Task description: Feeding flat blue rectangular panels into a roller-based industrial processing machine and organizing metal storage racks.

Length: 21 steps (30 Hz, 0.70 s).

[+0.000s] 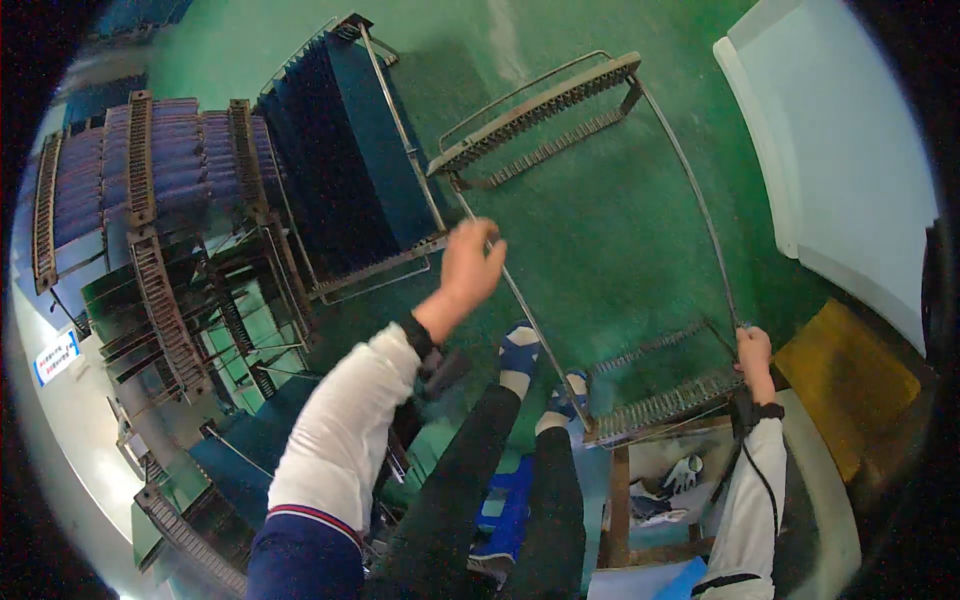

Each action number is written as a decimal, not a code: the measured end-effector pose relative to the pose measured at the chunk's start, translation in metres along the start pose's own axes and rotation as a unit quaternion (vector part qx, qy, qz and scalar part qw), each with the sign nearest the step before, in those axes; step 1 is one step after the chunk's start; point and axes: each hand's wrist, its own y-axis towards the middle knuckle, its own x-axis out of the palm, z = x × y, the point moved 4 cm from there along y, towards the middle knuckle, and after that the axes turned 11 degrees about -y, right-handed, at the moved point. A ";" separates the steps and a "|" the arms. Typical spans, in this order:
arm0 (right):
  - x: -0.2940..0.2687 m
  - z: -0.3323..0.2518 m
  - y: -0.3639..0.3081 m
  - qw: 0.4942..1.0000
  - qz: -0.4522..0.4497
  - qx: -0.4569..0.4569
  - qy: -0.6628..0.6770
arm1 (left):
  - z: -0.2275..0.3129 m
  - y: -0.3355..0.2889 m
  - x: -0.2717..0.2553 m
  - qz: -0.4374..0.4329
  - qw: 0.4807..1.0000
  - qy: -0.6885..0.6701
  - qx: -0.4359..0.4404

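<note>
A slotted metal rack (530, 118), its frame holding no panels, stretches from the upper middle to the lower right. Two long rods join its toothed end bars. My left hand (470, 268) is curled around the left rod near the far end, thumb apart from the fingers and slightly blurred. At the near right corner, my right hand (755, 355) is closed around the other rod where it meets the toothed bar (665, 405). Some of its fingers are hidden. A dark cord hangs by my right wrist.
To the left stands a similar rack with dark blue panels (370, 150). Beyond it are stacked racks with purplish panels (175, 160). A pale panel (830, 150) and a yellowish sheet (850, 385) lie right. Gloves (685, 475) rest below the rack; a blue stool-like object (510, 510) stands between my legs.
</note>
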 end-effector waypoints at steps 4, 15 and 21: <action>-0.002 0.012 -0.041 0.992 0.098 0.075 0.009 | 0.012 0.075 -0.041 0.036 0.986 0.144 0.080; 0.150 -0.032 -0.189 0.806 0.120 0.376 0.441 | 0.015 0.164 -0.042 -0.029 0.974 0.168 -0.149; 0.151 0.048 -0.203 0.787 0.034 0.381 0.483 | 0.094 0.134 -0.085 0.039 0.987 0.094 -0.121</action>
